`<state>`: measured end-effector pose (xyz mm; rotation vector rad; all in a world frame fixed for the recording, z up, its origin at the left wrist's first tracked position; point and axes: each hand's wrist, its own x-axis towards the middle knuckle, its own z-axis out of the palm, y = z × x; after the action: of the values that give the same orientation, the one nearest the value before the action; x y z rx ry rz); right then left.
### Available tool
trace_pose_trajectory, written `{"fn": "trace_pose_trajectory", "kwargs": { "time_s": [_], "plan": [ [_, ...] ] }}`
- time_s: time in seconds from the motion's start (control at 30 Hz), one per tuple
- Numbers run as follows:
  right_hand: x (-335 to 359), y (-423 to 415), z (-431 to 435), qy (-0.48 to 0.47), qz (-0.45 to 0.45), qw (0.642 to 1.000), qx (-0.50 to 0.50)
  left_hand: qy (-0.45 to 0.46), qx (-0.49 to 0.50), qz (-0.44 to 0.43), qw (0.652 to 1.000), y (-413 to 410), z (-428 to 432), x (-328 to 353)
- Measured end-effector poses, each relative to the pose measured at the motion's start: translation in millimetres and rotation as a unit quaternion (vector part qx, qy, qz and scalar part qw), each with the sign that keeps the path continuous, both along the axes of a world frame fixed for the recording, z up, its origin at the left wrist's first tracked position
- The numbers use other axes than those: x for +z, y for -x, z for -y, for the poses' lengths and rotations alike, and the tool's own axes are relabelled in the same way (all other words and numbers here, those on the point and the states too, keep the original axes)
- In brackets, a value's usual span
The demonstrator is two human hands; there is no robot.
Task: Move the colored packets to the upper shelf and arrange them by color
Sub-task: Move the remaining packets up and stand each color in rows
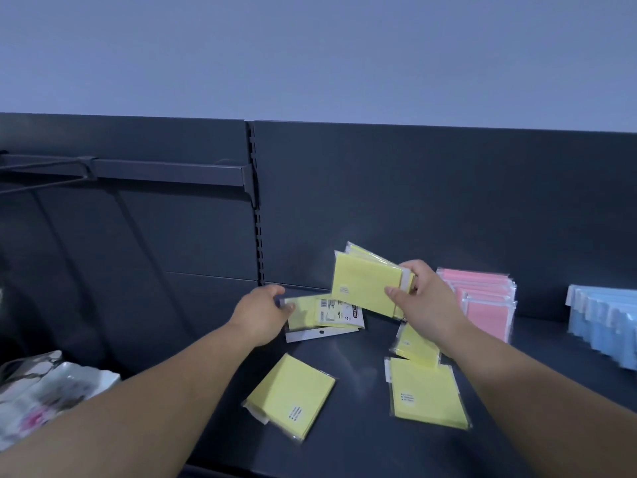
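My right hand [425, 298] grips a small stack of yellow packets [365, 284] held up above the dark shelf [348, 443]. My left hand [263, 313] pinches the left edge of another yellow packet [324, 315] lying label-up at the back of the shelf. Three more yellow packets lie loose: one at the front middle [293, 396], one at the front right [425, 395], one partly under my right wrist [415, 345]. A row of pink packets [482, 301] stands to the right, then a row of blue packets [606, 322].
The dark back panel [431, 201] rises behind the shelf, with a slotted upright [256, 201] and a horizontal bar [165, 172] to the left. Floral-patterned items [44, 395] sit at the lower left.
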<state>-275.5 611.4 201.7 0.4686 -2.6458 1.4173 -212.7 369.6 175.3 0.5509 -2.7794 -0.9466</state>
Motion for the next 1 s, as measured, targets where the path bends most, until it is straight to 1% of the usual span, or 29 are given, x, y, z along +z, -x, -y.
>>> {"fn": "trace_pose_trajectory", "kwargs": {
  "time_s": [0.1,0.2,0.27,0.4,0.53,0.63,0.77,0.9,1.0],
  "plan": [
    [-2.8,4.1,5.0,0.003,-0.006,1.0,-0.008,0.022,-0.039,0.061,0.997,7.0,-0.4,-5.4],
    [-4.3,9.6,10.3,0.005,-0.017,1.0,-0.012,0.062,-0.067,0.102,0.991,14.1,0.6,-8.1],
    [-4.9,15.0,13.8,0.002,-0.024,1.0,-0.011,0.063,-0.077,0.106,0.989,19.4,4.0,-6.4],
    [-3.8,25.9,20.2,-0.013,-0.034,0.999,-0.011,0.014,-0.089,0.129,0.988,30.5,10.8,-0.3],
    [-4.3,35.8,26.8,-0.051,-0.001,0.999,-0.001,0.011,-0.096,0.162,0.982,40.5,14.0,2.7],
    [-5.0,41.3,28.5,-0.081,0.031,0.996,0.002,0.035,-0.106,0.174,0.978,42.8,13.0,7.7],
    [-5.7,44.4,28.2,-0.094,0.018,0.995,-0.008,0.076,-0.124,0.207,0.968,45.6,12.1,15.2],
    [-6.4,44.6,26.8,-0.095,0.025,0.995,0.001,0.068,-0.126,0.225,0.964,48.7,12.5,19.5],
    [-5.3,45.0,24.3,-0.091,0.027,0.995,0.006,0.046,-0.12,0.216,0.968,48.9,11.9,18.7]
  ]
}}
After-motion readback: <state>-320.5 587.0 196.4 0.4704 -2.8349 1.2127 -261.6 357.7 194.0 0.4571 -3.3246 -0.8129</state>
